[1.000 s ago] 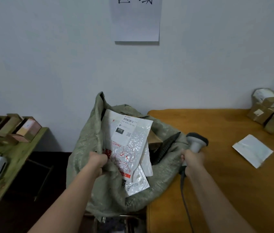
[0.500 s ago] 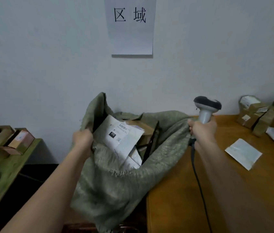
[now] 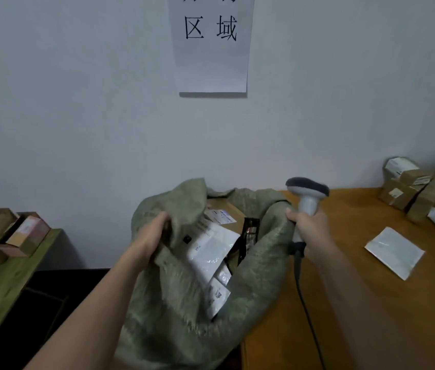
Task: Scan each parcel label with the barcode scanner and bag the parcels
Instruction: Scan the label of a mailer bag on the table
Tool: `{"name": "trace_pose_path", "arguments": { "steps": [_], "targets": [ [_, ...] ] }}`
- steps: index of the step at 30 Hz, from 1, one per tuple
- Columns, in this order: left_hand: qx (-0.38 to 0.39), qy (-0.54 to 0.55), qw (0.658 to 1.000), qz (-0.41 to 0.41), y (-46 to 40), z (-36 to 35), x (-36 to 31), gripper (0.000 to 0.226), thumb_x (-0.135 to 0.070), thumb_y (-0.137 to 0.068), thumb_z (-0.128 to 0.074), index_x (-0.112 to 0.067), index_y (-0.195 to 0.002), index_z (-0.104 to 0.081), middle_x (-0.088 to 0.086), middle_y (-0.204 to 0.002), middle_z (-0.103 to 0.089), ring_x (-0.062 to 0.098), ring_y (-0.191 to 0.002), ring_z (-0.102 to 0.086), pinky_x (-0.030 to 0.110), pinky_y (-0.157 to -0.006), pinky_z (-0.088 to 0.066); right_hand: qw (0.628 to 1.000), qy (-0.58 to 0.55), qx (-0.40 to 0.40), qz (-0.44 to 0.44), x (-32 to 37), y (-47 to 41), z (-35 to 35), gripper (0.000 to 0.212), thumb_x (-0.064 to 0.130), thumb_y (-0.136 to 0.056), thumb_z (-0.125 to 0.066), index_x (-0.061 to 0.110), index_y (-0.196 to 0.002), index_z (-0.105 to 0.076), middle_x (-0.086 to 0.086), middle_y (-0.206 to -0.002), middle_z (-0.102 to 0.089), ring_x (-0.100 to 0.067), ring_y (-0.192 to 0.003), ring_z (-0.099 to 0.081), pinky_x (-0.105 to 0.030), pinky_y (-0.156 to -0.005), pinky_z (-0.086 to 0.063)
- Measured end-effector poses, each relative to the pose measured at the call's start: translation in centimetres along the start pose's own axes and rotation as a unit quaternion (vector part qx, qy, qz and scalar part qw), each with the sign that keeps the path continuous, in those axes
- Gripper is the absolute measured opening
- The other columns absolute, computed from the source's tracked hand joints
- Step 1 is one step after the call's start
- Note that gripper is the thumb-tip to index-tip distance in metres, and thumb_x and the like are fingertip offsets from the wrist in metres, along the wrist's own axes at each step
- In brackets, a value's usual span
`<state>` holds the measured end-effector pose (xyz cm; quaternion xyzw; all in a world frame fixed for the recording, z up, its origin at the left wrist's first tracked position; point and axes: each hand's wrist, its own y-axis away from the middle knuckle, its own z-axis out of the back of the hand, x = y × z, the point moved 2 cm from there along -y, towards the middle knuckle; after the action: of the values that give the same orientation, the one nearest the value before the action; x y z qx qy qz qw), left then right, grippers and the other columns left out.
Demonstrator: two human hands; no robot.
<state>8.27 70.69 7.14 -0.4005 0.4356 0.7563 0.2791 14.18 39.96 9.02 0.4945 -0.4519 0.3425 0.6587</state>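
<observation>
A grey-green woven sack [image 3: 173,303] hangs open against the left edge of the wooden table [image 3: 371,316]. Inside lie a white plastic mailer [image 3: 211,252], a cardboard box with a label [image 3: 224,212] and a dark packet [image 3: 249,236]. My left hand [image 3: 155,233] grips the sack's left rim. My right hand [image 3: 309,231] holds the grey barcode scanner [image 3: 307,193] upright by its handle and also pinches the sack's right rim; the cable [image 3: 307,311] trails down.
A white flat mailer [image 3: 395,252] lies on the table to the right. Several cardboard parcels [image 3: 419,188] pile at the far right corner. A green side table [image 3: 5,279] at left carries small boxes [image 3: 24,233]. A paper sign [image 3: 211,44] hangs on the wall.
The white mailer has dropped deeper into the sack. Both hands have lifted the sack's rim, and the scanner went from lying low to standing upright.
</observation>
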Motion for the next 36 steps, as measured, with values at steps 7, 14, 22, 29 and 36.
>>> {"name": "trace_pose_path", "arguments": {
  "steps": [7,14,22,29,36],
  "targets": [
    [-0.037,-0.201,0.979,-0.014,-4.7,-1.6,-2.7,0.113,-0.085,-0.068,-0.049,-0.005,-0.147,-0.034,0.018,-0.152,-0.033,0.039,-0.134,-0.038,0.045,-0.108,-0.037,0.989,0.148,0.0,0.01,0.3,-3.4,-1.1,0.025,0.013,-0.094,-0.063,0.016,-0.113,-0.047,-0.003,-0.093,-0.052,-0.026,-0.088,-0.051,-0.043,-0.078,-0.045],
    [-0.116,-0.291,0.941,-0.13,-9.6,-6.4,-4.0,0.111,-0.07,-0.077,-0.061,-0.028,-0.154,0.007,0.007,-0.162,0.009,0.042,-0.145,-0.008,0.058,-0.114,-0.019,0.974,0.217,0.029,-0.063,-0.9,-7.8,-1.1,0.04,0.018,-0.092,-0.067,0.014,-0.129,-0.05,-0.01,-0.113,-0.057,-0.032,-0.102,-0.055,-0.05,-0.087,-0.05],
    [-0.096,-0.214,0.972,-0.025,-15.1,-6.9,-1.3,0.034,-0.006,-0.088,-0.052,0.005,-0.12,-0.054,0.022,-0.119,-0.061,0.039,-0.109,-0.057,0.041,-0.092,-0.047,0.974,0.103,-0.012,-0.204,-4.6,-9.3,-0.2,0.052,0.013,-0.091,-0.068,0.007,-0.137,-0.044,-0.006,-0.093,-0.05,-0.032,-0.093,-0.052,-0.047,-0.081,-0.048],
    [-0.223,0.043,0.974,-0.009,-13.1,-5.0,-6.9,0.032,-0.013,-0.096,-0.044,0.005,-0.118,-0.057,0.019,-0.123,-0.059,0.033,-0.112,-0.055,0.035,-0.088,-0.044,0.996,-0.019,-0.058,-0.063,-0.1,-8.5,0.6,0.031,0.001,-0.091,-0.064,0.018,-0.11,-0.047,-0.01,-0.101,-0.058,-0.034,-0.098,-0.06,-0.055,-0.09,-0.053],
    [-0.317,0.118,0.934,-0.116,-11.3,-0.2,-11.6,0.03,-0.013,-0.093,-0.041,-0.015,-0.063,-0.04,0.001,-0.07,-0.047,0.018,-0.083,-0.046,0.031,-0.074,-0.038,0.996,-0.035,-0.051,0.07,4.1,-4.5,-0.4,0.027,0.001,-0.088,-0.062,0.015,-0.11,-0.052,-0.01,-0.094,-0.058,-0.036,-0.098,-0.06,-0.046,-0.081,-0.055]
  ]
}}
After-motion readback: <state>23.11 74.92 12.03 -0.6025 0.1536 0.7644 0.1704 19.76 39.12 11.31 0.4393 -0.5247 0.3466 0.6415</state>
